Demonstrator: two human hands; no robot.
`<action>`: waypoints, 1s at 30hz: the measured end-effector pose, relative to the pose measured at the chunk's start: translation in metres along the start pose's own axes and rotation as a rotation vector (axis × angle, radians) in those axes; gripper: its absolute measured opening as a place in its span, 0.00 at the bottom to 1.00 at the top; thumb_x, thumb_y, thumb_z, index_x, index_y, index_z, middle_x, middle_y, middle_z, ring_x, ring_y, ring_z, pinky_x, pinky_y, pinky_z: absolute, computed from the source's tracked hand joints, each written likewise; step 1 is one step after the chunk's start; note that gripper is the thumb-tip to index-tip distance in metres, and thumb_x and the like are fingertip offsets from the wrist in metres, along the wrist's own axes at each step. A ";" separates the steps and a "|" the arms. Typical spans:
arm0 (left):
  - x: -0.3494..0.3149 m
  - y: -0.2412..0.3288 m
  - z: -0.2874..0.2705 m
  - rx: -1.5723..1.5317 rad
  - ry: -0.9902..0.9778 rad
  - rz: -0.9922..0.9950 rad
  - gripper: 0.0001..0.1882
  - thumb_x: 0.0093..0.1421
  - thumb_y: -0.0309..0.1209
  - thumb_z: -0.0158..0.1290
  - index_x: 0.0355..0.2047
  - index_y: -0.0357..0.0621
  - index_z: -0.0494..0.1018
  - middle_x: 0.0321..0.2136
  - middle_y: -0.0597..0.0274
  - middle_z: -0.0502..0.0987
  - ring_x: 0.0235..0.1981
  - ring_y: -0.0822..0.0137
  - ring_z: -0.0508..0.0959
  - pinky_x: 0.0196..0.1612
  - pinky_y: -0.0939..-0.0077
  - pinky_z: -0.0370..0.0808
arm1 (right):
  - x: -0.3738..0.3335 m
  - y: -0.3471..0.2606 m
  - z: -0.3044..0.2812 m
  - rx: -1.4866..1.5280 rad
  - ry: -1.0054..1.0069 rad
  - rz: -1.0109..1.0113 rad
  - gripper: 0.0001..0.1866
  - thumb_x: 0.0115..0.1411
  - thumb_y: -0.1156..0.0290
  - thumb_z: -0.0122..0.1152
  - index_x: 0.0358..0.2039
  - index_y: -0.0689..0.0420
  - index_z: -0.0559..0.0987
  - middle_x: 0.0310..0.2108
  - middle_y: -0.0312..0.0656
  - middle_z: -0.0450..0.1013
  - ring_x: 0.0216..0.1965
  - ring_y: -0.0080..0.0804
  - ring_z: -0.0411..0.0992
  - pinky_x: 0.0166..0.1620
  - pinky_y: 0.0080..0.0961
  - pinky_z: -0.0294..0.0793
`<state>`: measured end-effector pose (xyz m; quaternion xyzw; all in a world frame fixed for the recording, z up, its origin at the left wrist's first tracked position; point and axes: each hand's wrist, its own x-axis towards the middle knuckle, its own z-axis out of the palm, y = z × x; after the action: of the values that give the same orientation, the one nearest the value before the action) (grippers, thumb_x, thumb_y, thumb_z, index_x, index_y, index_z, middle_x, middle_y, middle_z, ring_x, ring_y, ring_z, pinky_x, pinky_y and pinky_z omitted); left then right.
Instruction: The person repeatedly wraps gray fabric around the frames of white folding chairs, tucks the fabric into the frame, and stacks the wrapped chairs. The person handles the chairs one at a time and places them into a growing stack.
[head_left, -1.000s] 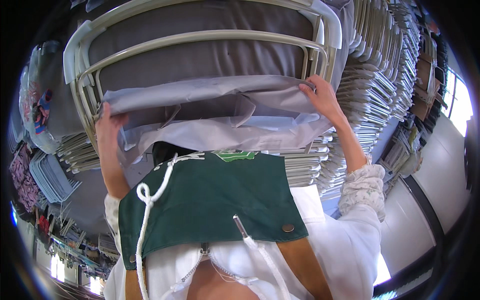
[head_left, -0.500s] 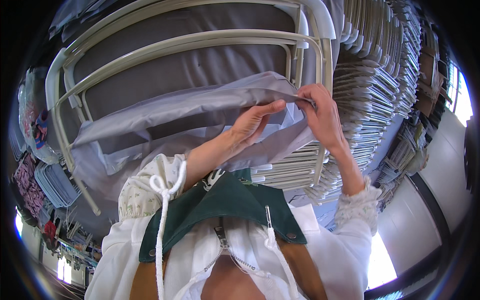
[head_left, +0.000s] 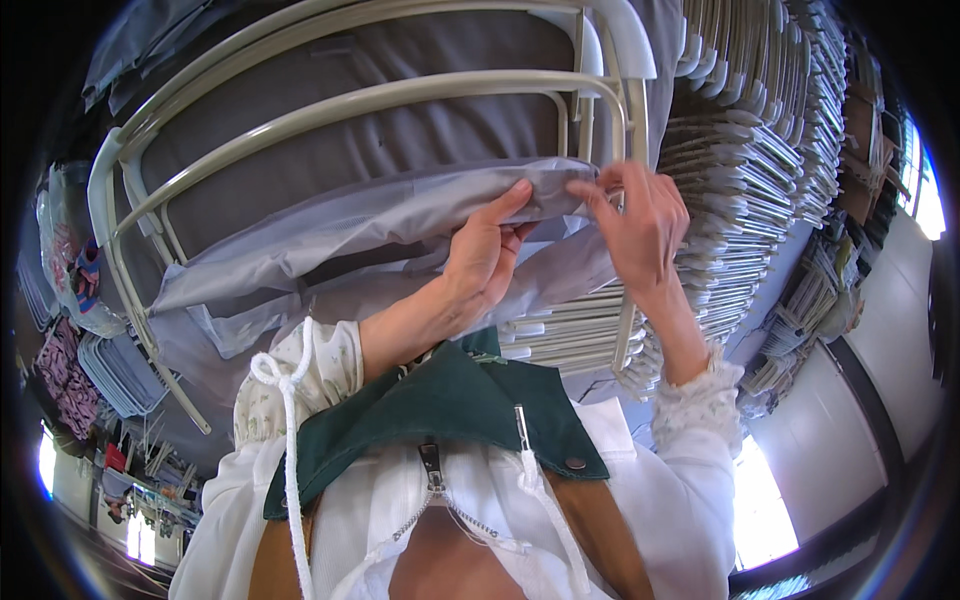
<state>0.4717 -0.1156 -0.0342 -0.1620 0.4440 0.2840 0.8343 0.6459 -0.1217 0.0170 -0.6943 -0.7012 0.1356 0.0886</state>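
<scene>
A sheet of thin grey fabric (head_left: 340, 222) stretches in a folded band along the near side of a cream metal tube frame (head_left: 370, 98). My left hand (head_left: 478, 258) grips the band right of its middle, thumb on top and fingers curled underneath. At the band's right end, beside the frame's upright tube, my right hand (head_left: 645, 235) has its fingers curled and its thumb against the fabric's edge. Its fingertips are slightly blurred. Darker grey cloth (head_left: 450, 130) lies behind the frame's curved bars.
Many cream tube frames are stacked on the right (head_left: 720, 190), with more frame ends (head_left: 570, 335) below the fabric. Folded grey frames (head_left: 120, 370) and a clear plastic bag (head_left: 65, 250) are at the left. Cardboard (head_left: 865, 165) stands at the far right.
My left hand has slid left and closed its thumb onto the fabric. My right hand has shifted its grip at the fabric's right end. The band now lies flatter.
</scene>
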 end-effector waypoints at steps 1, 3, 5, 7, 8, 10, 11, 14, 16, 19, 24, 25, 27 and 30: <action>-0.001 -0.004 0.002 -0.015 0.067 0.062 0.09 0.59 0.28 0.60 0.40 0.41 0.76 0.40 0.64 0.78 0.44 0.71 0.76 0.54 0.73 0.70 | 0.002 -0.004 -0.001 -0.037 0.018 -0.164 0.16 0.48 0.75 0.65 0.40 0.62 0.80 0.34 0.40 0.79 0.34 0.36 0.76 0.38 0.30 0.73; 0.012 -0.011 -0.004 -0.057 0.036 0.044 0.08 0.60 0.28 0.59 0.39 0.40 0.76 0.40 0.63 0.78 0.43 0.71 0.76 0.52 0.74 0.71 | -0.004 -0.021 -0.001 -0.100 0.052 -0.497 0.20 0.48 0.75 0.63 0.44 0.64 0.79 0.40 0.44 0.78 0.41 0.37 0.77 0.45 0.30 0.76; 0.006 -0.011 -0.010 -0.022 0.072 0.040 0.09 0.62 0.28 0.56 0.41 0.37 0.75 0.41 0.61 0.78 0.45 0.69 0.76 0.52 0.74 0.72 | -0.013 -0.023 0.008 -0.147 -0.052 -0.456 0.21 0.48 0.76 0.60 0.46 0.64 0.78 0.45 0.46 0.77 0.46 0.40 0.76 0.49 0.31 0.76; -0.013 0.013 -0.029 0.122 -0.125 -0.047 0.13 0.61 0.29 0.57 0.43 0.34 0.75 0.44 0.58 0.78 0.48 0.67 0.77 0.55 0.73 0.72 | -0.014 -0.011 0.027 -0.129 -0.069 -0.505 0.22 0.50 0.77 0.56 0.47 0.66 0.78 0.46 0.47 0.77 0.47 0.40 0.76 0.49 0.31 0.77; -0.028 0.020 -0.038 0.188 -0.209 -0.098 0.15 0.61 0.29 0.58 0.45 0.33 0.75 0.45 0.57 0.78 0.49 0.66 0.77 0.56 0.73 0.72 | -0.018 -0.006 0.029 -0.124 -0.050 -0.513 0.22 0.49 0.78 0.57 0.47 0.65 0.78 0.45 0.47 0.77 0.46 0.41 0.77 0.47 0.31 0.78; -0.100 0.070 -0.066 1.093 -0.259 0.322 0.19 0.56 0.29 0.63 0.47 0.35 0.77 0.45 0.52 0.80 0.46 0.60 0.81 0.51 0.68 0.76 | -0.016 -0.007 0.028 -0.103 -0.007 -0.525 0.21 0.48 0.81 0.59 0.46 0.65 0.79 0.42 0.47 0.78 0.43 0.41 0.78 0.45 0.31 0.79; -0.122 0.109 -0.086 1.628 -0.339 1.148 0.20 0.50 0.29 0.66 0.44 0.38 0.79 0.42 0.51 0.81 0.43 0.57 0.82 0.48 0.67 0.78 | -0.017 -0.009 0.028 -0.086 -0.009 -0.510 0.20 0.48 0.83 0.58 0.45 0.65 0.79 0.41 0.47 0.78 0.42 0.41 0.78 0.45 0.31 0.79; -0.172 0.232 -0.179 2.265 0.174 1.558 0.35 0.37 0.28 0.69 0.49 0.39 0.74 0.47 0.55 0.79 0.48 0.56 0.79 0.49 0.59 0.77 | -0.023 -0.014 0.028 -0.004 -0.027 -0.439 0.18 0.47 0.86 0.56 0.42 0.65 0.79 0.40 0.49 0.77 0.41 0.43 0.78 0.44 0.32 0.78; -0.183 0.275 -0.241 2.426 0.152 1.469 0.24 0.41 0.20 0.62 0.43 0.40 0.75 0.39 0.54 0.79 0.41 0.54 0.80 0.41 0.61 0.78 | -0.019 -0.012 0.032 0.117 -0.114 -0.342 0.18 0.47 0.88 0.54 0.41 0.65 0.78 0.39 0.50 0.77 0.41 0.46 0.77 0.45 0.33 0.77; -0.185 0.310 -0.271 2.529 0.058 1.324 0.18 0.41 0.17 0.58 0.36 0.42 0.74 0.33 0.56 0.78 0.35 0.54 0.80 0.35 0.62 0.77 | -0.007 0.004 0.030 0.308 -0.340 -0.178 0.19 0.49 0.88 0.50 0.42 0.63 0.77 0.37 0.53 0.75 0.42 0.52 0.75 0.47 0.36 0.74; -0.153 0.339 -0.259 2.539 -0.153 0.938 0.10 0.50 0.25 0.57 0.34 0.42 0.71 0.28 0.58 0.78 0.27 0.46 0.77 0.29 0.57 0.74 | 0.009 -0.001 0.045 0.048 -0.441 -0.040 0.15 0.49 0.83 0.58 0.40 0.60 0.77 0.38 0.49 0.75 0.42 0.50 0.73 0.44 0.39 0.73; -0.144 0.337 -0.259 2.588 -0.073 0.644 0.14 0.56 0.33 0.57 0.40 0.41 0.72 0.35 0.57 0.78 0.35 0.46 0.78 0.37 0.58 0.75 | 0.009 0.000 0.050 -0.006 -0.480 0.002 0.15 0.49 0.81 0.60 0.40 0.59 0.77 0.38 0.48 0.76 0.43 0.50 0.73 0.45 0.39 0.72; -0.144 0.321 -0.269 2.535 -0.043 0.932 0.18 0.56 0.36 0.58 0.45 0.42 0.72 0.40 0.55 0.77 0.42 0.47 0.77 0.44 0.59 0.73 | -0.011 0.000 0.074 -0.055 -0.269 -0.099 0.16 0.50 0.78 0.62 0.42 0.57 0.77 0.40 0.47 0.75 0.45 0.48 0.72 0.47 0.40 0.71; -0.207 0.270 -0.224 2.414 -0.268 1.243 0.28 0.53 0.41 0.61 0.51 0.40 0.71 0.49 0.50 0.73 0.53 0.48 0.72 0.56 0.60 0.68 | -0.053 -0.041 0.053 -0.089 0.188 -0.262 0.20 0.51 0.77 0.63 0.46 0.57 0.76 0.45 0.45 0.75 0.46 0.46 0.72 0.50 0.40 0.70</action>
<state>0.0681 -0.0889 0.0093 0.9145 0.3290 0.0612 0.2273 0.5911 -0.1784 -0.0172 -0.6098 -0.7797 0.0258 0.1399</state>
